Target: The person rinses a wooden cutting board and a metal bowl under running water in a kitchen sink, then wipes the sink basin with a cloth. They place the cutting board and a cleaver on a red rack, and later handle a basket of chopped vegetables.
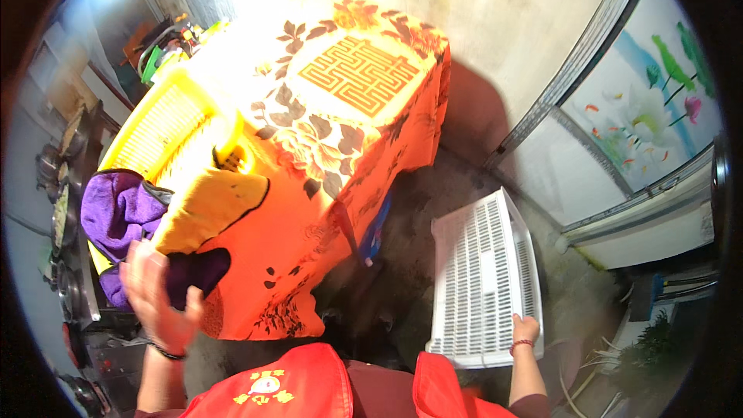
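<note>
My right hand [525, 328] grips the near right end of a white slatted plastic basket [482, 278], which is held tilted above the floor. My left hand [158, 290] is raised and slightly blurred, its fingers apart with nothing visible in them. It is in front of a purple cloth [119, 206] with dark edging; whether it touches the cloth cannot be told. A yellow cloth [215, 206] with a dark border lies beside the purple one. Both drape over the near end of a yellow slatted plastic basket [154, 128] at the left of the table.
A red patterned tablecloth [261, 278] covers the table, brightly overexposed at the far side. Pots and pans [68, 296] line a rack at the left. A framed panel with painted lotus flowers [644, 110] stands right. Green plants [653, 348] lie at the lower right.
</note>
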Demonstrator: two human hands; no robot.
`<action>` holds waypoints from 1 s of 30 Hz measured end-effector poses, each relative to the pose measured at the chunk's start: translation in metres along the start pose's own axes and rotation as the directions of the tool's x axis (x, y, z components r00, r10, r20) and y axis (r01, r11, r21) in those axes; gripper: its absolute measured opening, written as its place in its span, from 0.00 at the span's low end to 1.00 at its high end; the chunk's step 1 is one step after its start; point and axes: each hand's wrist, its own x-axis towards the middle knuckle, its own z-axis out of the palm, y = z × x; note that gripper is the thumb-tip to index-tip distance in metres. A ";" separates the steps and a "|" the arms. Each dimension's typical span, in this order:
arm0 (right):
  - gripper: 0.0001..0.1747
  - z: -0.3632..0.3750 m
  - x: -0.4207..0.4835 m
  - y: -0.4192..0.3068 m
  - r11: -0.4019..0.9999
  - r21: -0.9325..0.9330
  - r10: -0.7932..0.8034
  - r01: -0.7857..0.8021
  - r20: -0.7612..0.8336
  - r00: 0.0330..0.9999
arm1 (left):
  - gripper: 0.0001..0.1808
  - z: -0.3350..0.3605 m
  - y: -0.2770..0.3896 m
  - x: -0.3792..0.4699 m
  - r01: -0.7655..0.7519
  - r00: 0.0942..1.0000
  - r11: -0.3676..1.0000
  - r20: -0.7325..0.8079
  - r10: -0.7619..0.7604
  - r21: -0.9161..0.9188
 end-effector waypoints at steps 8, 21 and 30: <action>0.15 -0.201 -0.006 -0.106 0.952 -0.250 -0.237 0.177 -0.236 0.942 | 0.42 0.113 0.207 0.043 0.820 0.550 -0.341 0.469 0.691 -0.460; 0.13 -0.349 -0.123 -0.313 0.695 -0.088 -0.630 0.713 -0.554 0.545 | 0.70 0.056 0.293 0.180 0.146 0.976 -0.139 0.165 -0.139 -0.979; 0.08 -0.236 -0.145 -0.522 0.170 -0.427 -0.828 0.888 -0.551 -0.106 | 0.67 0.166 0.168 0.281 0.298 0.716 -0.288 0.413 -0.563 -0.910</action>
